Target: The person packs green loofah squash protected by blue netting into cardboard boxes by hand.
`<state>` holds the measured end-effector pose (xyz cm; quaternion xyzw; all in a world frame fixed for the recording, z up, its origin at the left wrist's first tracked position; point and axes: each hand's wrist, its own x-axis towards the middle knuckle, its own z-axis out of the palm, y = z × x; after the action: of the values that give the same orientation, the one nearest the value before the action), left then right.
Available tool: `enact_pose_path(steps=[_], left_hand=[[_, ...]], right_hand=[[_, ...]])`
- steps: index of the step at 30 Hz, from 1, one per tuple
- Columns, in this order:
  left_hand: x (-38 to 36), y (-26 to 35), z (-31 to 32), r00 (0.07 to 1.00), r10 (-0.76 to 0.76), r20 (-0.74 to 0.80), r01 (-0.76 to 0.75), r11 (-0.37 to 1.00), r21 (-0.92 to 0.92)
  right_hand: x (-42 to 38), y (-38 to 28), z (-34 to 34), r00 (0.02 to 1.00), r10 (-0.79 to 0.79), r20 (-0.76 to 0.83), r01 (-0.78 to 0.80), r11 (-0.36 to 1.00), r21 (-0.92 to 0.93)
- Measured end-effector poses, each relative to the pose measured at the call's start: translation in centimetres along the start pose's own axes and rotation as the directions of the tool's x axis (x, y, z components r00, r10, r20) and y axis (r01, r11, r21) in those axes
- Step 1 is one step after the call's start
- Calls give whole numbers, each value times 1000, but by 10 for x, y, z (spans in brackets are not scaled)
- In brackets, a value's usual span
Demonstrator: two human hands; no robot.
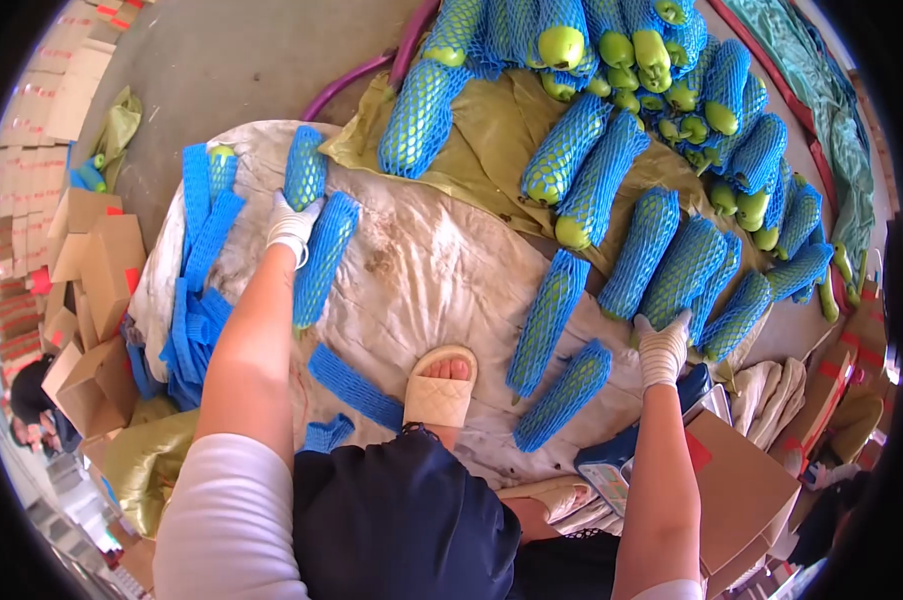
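My left hand (294,228), in a white glove, is closed on the lower end of a green gourd in blue netting (306,165) at the upper left. Another netted gourd (326,262) lies just right of that wrist. On the right, my gloved right hand (663,350) has its thumb and fingers around the near end of a netted gourd (684,270). Beside it lie a netted gourd (642,250) and a smaller one (719,280). Two more netted gourds (549,322) (566,396) rest on the stained cloth (422,270).
A big pile of netted gourds (662,60) covers the upper right. Loose blue nets (197,330) lie at the left, another (356,386) near my sandalled foot (440,388). Cardboard boxes (102,260) (737,495) stand on both sides. A scale (604,475) is at lower right.
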<state>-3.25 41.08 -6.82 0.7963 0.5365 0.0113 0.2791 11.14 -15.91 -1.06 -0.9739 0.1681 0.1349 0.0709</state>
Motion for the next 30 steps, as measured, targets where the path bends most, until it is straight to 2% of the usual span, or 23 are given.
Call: enact_pose_path(steps=[3,4,5,6,7,8,10,12,13,14,15,16,17,18,19,20,21,23,25,26,28,29,30], left_hand=[[2,-9,-3,984,121,131,-73,942,-328],[-10,7,-10,982,66,175,17,900,-435],[-8,8,-15,959,41,280,103,871,-481],[3,-7,-15,948,47,314,111,878,-467],[1,-12,-18,931,32,364,160,859,-486],[6,-27,-17,907,14,420,233,815,-531],[-22,-23,-26,881,-6,472,361,654,-665],[-49,-19,-43,876,14,482,386,579,-718],[-65,-18,-49,878,30,479,398,510,-763],[-78,-24,-53,868,48,495,405,510,-759],[-88,-28,-56,861,28,508,470,337,-816],[-99,-23,-58,851,36,524,501,243,-830],[-111,-18,-60,840,45,541,530,148,-835],[-129,-6,-64,847,-39,531,530,150,-834],[-148,5,-69,847,-124,517,531,152,-834],[-160,9,-75,853,-129,506,521,144,-841],[-174,11,-80,863,-98,495,505,139,-852],[-201,12,-92,870,-5,493,487,159,-859],[-216,21,-107,872,62,485,470,169,-867],[-222,22,-117,874,98,477,455,187,-871],[-237,31,-134,867,164,470,432,219,-875],[-243,34,-140,863,190,467,422,237,-875],[-249,37,-148,859,219,463,409,252,-877]], right_hand=[[12,-10,-5,987,94,128,-96,995,9],[18,-8,-4,973,111,201,-122,991,48],[17,-10,-2,976,123,178,-140,986,86],[13,-12,3,979,135,153,-155,980,124],[15,-3,22,981,135,138,-166,956,241],[18,6,32,985,131,115,-164,921,355],[13,0,12,976,144,160,-200,880,431],[7,-1,-6,940,136,312,-338,490,804],[-10,-11,-43,907,90,412,-420,261,869],[-35,-13,-66,895,35,445,-446,107,888],[-67,-7,-90,886,-24,462,-463,-54,885],[-106,1,-125,864,-118,490,-490,28,871],[-140,15,-154,870,-274,410,-412,53,909],[-169,33,-178,875,-315,368,-366,68,928],[-193,41,-222,876,-315,365,-350,104,931],[-212,64,-255,889,-227,397,-391,76,917],[-226,85,-287,926,-104,363,-355,92,930],[-252,137,-335,987,-126,104,-80,182,980],[-274,191,-385,998,-42,48,-27,400,916],[-283,220,-403,998,-57,23,7,463,886],[-287,243,-431,997,-62,42,1,570,822],[-282,256,-436,998,-50,27,5,556,831],[-272,268,-440,990,-93,105,8,785,619]])
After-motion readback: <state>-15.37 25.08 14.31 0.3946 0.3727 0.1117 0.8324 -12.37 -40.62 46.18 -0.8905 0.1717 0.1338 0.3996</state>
